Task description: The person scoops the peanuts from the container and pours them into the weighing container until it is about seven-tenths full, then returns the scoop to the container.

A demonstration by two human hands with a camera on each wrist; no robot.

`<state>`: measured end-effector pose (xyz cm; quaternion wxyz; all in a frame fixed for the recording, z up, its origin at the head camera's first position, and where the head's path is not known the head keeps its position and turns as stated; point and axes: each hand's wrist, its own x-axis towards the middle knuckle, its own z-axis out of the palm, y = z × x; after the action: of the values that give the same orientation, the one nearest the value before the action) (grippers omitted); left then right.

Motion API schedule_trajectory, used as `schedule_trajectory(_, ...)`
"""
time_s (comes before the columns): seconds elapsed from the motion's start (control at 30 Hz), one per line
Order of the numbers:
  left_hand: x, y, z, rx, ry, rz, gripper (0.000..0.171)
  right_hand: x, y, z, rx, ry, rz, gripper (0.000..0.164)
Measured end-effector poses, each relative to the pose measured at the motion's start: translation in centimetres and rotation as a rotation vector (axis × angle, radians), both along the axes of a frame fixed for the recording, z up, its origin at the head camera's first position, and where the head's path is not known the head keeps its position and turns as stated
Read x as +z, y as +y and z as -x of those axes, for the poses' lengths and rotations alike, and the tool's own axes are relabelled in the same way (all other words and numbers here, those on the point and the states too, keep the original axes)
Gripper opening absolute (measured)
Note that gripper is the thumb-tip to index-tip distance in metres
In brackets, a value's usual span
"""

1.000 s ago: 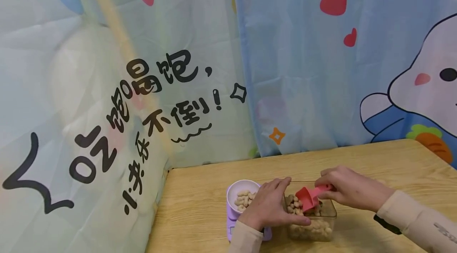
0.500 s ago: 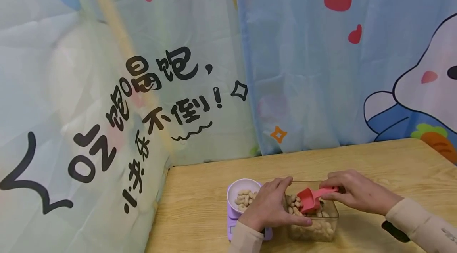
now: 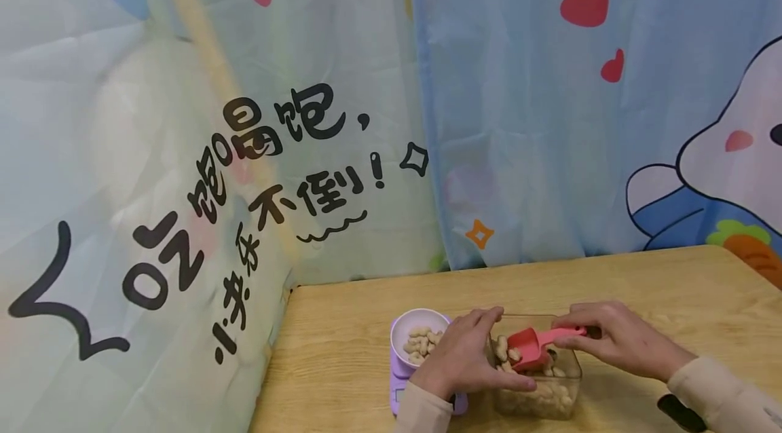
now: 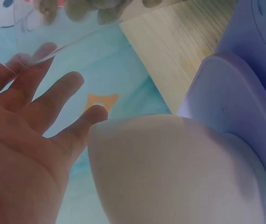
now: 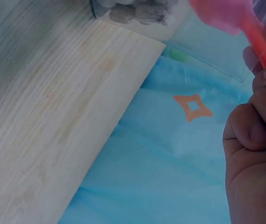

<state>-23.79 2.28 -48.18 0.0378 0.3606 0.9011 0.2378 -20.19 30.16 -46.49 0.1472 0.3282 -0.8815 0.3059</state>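
Note:
Across the left end of a clear plastic container [image 3: 574, 360] of peanuts [image 3: 502, 346], my left hand [image 3: 461, 355] grips with its thumb along the near wall and fingertips at the far corner. A red scoop [image 3: 527, 350] lies tilted inside, its mouth facing left against the peanuts. Its handle is pinched by my right hand [image 3: 629, 339] over the container's right side. Left of the container, a white bowl [image 3: 398, 336] with some peanuts sits on a purple kitchen scale [image 3: 398, 370]. My left hand hides part of both; its little finger is near the bowl in the left wrist view.
The wooden table [image 3: 342, 324] ends at the back against a blue printed curtain [image 3: 519, 114]. On the left, a pale curtain [image 3: 342, 236] with black lettering hangs along the table's edge. A dark band [image 3: 681, 412] shows under the right sleeve.
My right hand has shifted right and slightly down with the scoop, which now lies flatter among the peanuts. My left hand keeps its place on the container. The view has shifted a little.

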Motion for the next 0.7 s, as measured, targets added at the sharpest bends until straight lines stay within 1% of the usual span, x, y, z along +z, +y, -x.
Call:
schedule_trajectory(0.23,-0.2,-0.1,-0.2,0.006,-0.021,-0.009,0.103,-0.4,-0.4,-0.7,-0.024,0.013,0.032,0.025)
schedule_trajectory(0.5,-0.3,-0.1,-0.1,-0.013,-0.001,-0.019,0.103,-0.6,-0.5,-1.4,-0.090,-0.014,0.070,0.025)
schedule_trajectory(0.7,-0.4,0.0,0.1,-0.011,-0.002,-0.030,0.103,-0.8,-0.5,-1.6,-0.128,-0.033,0.090,0.025)
